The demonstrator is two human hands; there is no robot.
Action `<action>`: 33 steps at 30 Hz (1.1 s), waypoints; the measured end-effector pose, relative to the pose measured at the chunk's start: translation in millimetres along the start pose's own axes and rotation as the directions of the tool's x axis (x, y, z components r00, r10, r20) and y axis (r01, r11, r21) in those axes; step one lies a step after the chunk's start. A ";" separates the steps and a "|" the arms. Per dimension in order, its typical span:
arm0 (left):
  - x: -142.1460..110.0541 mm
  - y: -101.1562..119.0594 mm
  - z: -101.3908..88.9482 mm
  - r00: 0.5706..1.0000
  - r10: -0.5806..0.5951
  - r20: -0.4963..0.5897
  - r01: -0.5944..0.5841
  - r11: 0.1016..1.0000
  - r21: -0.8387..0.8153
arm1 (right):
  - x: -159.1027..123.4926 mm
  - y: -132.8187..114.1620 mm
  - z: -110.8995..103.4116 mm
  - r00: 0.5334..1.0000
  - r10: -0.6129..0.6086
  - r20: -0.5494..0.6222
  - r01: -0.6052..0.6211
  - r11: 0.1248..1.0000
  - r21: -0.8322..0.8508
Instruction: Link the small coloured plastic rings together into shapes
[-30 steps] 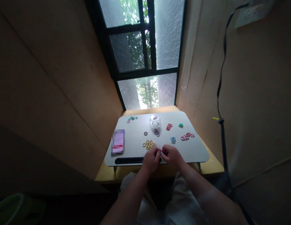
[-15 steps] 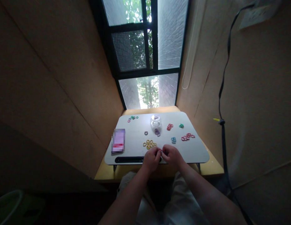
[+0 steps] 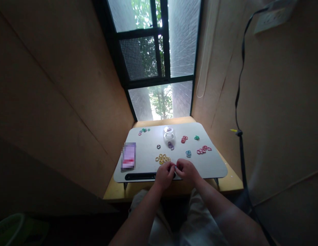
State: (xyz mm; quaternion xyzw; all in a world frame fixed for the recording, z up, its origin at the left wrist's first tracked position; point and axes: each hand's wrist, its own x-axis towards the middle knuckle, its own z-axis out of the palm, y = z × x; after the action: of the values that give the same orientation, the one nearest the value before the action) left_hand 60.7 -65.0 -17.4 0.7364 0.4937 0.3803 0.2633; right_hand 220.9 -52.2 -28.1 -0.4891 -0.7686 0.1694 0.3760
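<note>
My left hand and my right hand meet over the front edge of the white lap table, fingertips closed in a pinch. A tiny bluish speck shows between them; the rest of what they hold is hidden. Just beyond my left hand lies a cluster of yellow rings resembling small hair ties. Farther back are purple rings, a single dark ring and a clear round jar. To the right sit blue rings, two groups of red-pink rings and a green bunch.
A phone with a blurred screen lies at the table's left side. Green and pink rings are at the back left. A black slot runs along the front edge. A black cable hangs at the right wall; a window stands behind.
The view has shifted slightly. Both hands stay together in nearly the same pinch, and the rings on the table have not moved.
</note>
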 end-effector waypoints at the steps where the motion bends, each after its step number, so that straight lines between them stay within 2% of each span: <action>1: -0.3 0.0 -0.3 1.000 0.000 0.003 0.000 1.000 -0.005 | -0.1 0.0 -0.2 1.000 0.000 0.001 0.000 1.000 0.003; 22: -1.2 1.7 -0.1 0.999 0.010 -0.031 -0.011 1.000 -0.020 | 0.4 1.2 0.4 1.000 -0.007 -0.004 0.007 1.000 0.016; 33: -0.4 -1.9 2.3 0.998 -0.039 -0.043 0.039 0.999 -0.015 | 0.1 -0.3 0.6 0.999 0.000 -0.033 0.002 0.999 0.047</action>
State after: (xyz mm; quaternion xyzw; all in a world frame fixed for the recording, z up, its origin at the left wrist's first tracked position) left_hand 61.5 -64.7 -20.3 0.7163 0.5109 0.3944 0.2653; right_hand 220.2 -52.1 -28.3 -0.4825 -0.7583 0.1794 0.4000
